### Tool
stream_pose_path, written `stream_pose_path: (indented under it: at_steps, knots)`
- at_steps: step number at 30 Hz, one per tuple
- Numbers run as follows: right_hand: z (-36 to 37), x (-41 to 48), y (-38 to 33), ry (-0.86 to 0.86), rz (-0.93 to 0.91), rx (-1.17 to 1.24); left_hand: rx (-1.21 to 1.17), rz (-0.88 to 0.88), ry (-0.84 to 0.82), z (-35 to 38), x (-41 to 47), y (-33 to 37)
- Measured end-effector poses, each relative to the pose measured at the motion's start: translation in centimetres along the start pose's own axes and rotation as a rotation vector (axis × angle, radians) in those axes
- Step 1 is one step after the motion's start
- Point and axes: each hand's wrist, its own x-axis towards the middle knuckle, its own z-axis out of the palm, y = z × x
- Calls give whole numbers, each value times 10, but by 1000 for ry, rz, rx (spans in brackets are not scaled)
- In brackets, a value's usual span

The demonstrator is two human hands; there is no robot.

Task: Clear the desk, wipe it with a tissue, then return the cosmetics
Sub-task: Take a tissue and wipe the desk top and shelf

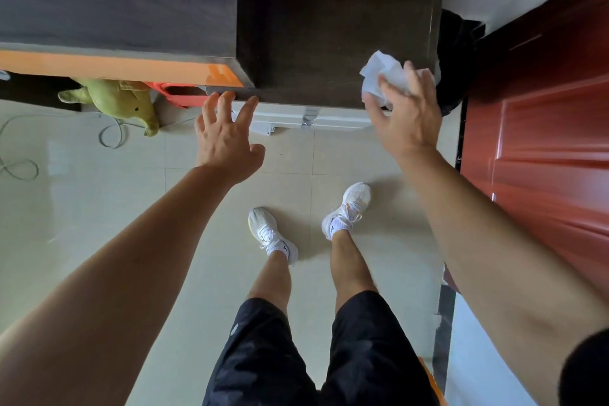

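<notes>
Forearms are stretching out from the camera, both reaching toward the dark desk [329,26], whose top is showing no cosmetics at all. Just past the desk's right edge a black bin [459,53] is sitting, contents hidden. Under the near left corner a red basket [179,96] is peeking out, its inside too dark to read. Left hand [227,138] is spreading its fingers wide, tips meeting the desk's near edge by the left corner, gripping nothing. Right hand [407,119] is curling round the crumpled tissue [382,76] over the near right corner; touching the top or not, I cannot tell. That bin is lying just to the right of this hand, making it the nearer one for a drop.
</notes>
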Motion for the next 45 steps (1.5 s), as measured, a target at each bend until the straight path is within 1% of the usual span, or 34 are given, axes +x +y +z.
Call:
stream_pose_path:
  at_steps: [2,5,9,11,15,17,19,20,21,23,26,28,32,35,37,40,42,45]
  knots:
    - [1,1,-1,11,27,-13,11,-6,-16,1,0,2]
    - [9,0,-26,51,36,-19,16,-13,-31,3,0,3]
    - [19,-6,-67,18,-116,30,39,-19,-57,4,2,1]
    - [19,-4,-76,-16,-177,13,53,-25,-74,3,3,1]
    - [9,-4,-66,-50,-175,98,40,-39,-82,1,4,3]
    - [4,-10,-58,8,-138,171,30,-46,-76,1,4,5]
    - [1,-15,-53,149,-133,228,18,-53,-66,1,3,6]
    - [1,-15,-53,193,-126,243,13,-54,-63,2,3,7]
    - [1,-13,-53,206,-122,249,12,-54,-60,2,3,7]
    - [5,-7,-60,158,-135,228,10,-56,-55,3,2,7]
    - [14,3,-74,52,-134,99,5,-54,-54,3,2,7]
    - [16,10,-79,41,-111,88,1,-57,-49,3,2,8]
    - [14,15,-70,18,-128,175,-19,-66,-35,4,2,9]
    - [10,14,-54,-9,-105,370,-14,-62,-39,3,2,11]
    - [3,9,-46,59,-58,509,7,-65,-54,-1,1,13]
    - [-19,2,-35,178,-43,603,23,-64,-38,-15,-10,27]
    - [-42,1,-26,199,-51,620,7,-34,9,-33,-22,43]
    - [-88,4,-17,216,-63,646,-11,50,97,-78,-37,71]
